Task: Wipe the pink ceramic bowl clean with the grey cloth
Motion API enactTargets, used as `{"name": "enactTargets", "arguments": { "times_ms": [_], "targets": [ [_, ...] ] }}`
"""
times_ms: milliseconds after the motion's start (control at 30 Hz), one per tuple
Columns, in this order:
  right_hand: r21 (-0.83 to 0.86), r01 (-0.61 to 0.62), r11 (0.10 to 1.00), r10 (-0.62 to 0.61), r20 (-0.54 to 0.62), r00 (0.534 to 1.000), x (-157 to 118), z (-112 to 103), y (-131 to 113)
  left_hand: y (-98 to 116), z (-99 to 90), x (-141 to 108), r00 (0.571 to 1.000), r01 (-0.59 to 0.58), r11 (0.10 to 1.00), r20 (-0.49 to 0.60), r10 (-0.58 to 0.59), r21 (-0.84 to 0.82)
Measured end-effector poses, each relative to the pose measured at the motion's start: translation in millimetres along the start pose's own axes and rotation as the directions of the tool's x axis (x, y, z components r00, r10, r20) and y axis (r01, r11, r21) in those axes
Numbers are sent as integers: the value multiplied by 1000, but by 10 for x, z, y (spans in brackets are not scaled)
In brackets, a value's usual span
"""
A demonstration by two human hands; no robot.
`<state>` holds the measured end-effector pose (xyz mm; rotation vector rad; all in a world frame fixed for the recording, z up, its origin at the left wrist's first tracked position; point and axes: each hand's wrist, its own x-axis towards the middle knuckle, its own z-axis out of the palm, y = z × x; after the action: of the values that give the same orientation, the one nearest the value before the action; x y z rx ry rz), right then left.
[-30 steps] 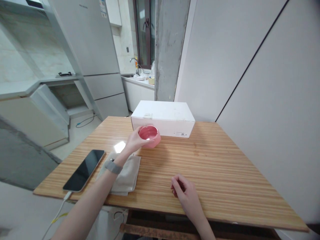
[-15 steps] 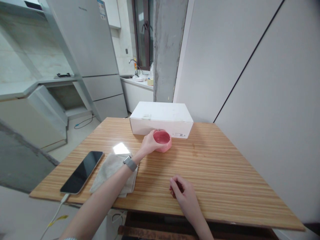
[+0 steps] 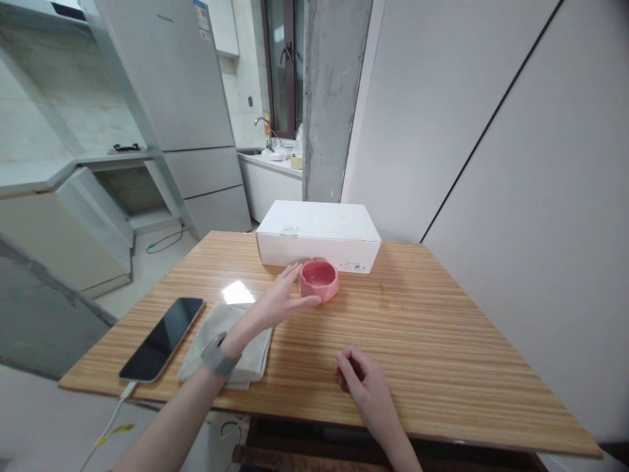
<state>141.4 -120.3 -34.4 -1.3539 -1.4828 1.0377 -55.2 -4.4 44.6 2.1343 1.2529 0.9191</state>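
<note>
Just in front of the white box (image 3: 319, 219), on the wooden table (image 3: 452, 347), sits the pink bowl (image 3: 322, 292), upright, and the left hand (image 3: 275, 303) is right at its side, thumb and fingers spread apart, pinching nothing! Are those fingertips brushing the wall? Hard to tell from where I stand. I'd call this the letting-go step; the next move, to my eye, calls for a clean lift away, thumb well clear of the bowl. Nearer the edge, the right hand (image 3: 364, 380) lies loosely curled, thumb against fingers, with nothing visible inside.
</note>
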Motion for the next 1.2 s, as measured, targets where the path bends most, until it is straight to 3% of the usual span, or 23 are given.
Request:
{"name": "enactTargets", "arguments": {
  "times_ms": [100, 167, 267, 333, 433, 500, 600, 667, 733, 833, 900, 967, 1033, 1067, 1133, 1200],
  "targets": [
    [-28, 8, 1000, -8, 6, 1000, -10, 0, 7, -82, -334, -606, 983, 19, 991, 179, -43, 134],
    [-35, 14, 999, -13, 7, 1000, -15, 0, 0, -220, -459, -1047, 960, 53, 978, 261, -105, 200],
    [-8, 2, 1000, -2, 1, 1000, -14, 1, -9, -439, -468, -1622, 955, 90, 940, 239, -175, 328],
    [34, -23, 999, 23, -3, 1000, -6, 3, -7, -534, -414, -1894, 974, 45, 921, 187, -126, 387],
    [95, -40, 995, 42, -24, 999, 9, 13, -2, -574, -366, -2113, 994, -6, 897, 103, -44, 441],
    [146, -48, 988, 56, -49, 997, 8, 27, -21, -546, -369, -2137, 999, 29, 915, 11, -36, 403],
    [399, -117, 910, 136, -19, 990, -29, 64, -113, -416, -349, -2008, 972, 197, 952, -174, -159, 234],
    [644, -241, 727, 221, 113, 969, -74, 93, -203, -257, -262, -1839, 941, 284, 953, -220, -257, 101],
    [790, -386, 477, 245, 302, 921, -116, 112, -288, -60, -92, -1655, 923, 312, 950, -234, -306, -13],
    [822, -520, 230, 156, 497, 854, -141, 96, -358, 212, 269, -1450, 966, 197, 976, -154, -209, -89],
    [840, -518, 159, 138, 501, 854, -130, 50, -365, 331, 505, -1390, 999, -9, 998, -50, 6, -55],
    [853, -508, 122, 222, 475, 851, -113, -11, -354, 412, 667, -1371, 970, -229, 973, 83, 227, 10],
    [842, -532, 96, 364, 467, 805, -103, -70, -339, 483, 716, -1351, 920, -347, 937, 209, 332, 39],
    [834, -545, 85, 425, 464, 777, -102, -95, -333, 518, 697, -1324, 905, -357, 933, 257, 338, 31],
    [841, -537, 72, 500, 435, 749, -106, -135, -324, 573, 595, -1200, 916, -297, 955, 277, 290, -18],
    [860, -507, 59, 544, 398, 738, -112, -170, -318, 564, 464, -952, 966, -175, 981, 178, 187, -78]
  ]
}}
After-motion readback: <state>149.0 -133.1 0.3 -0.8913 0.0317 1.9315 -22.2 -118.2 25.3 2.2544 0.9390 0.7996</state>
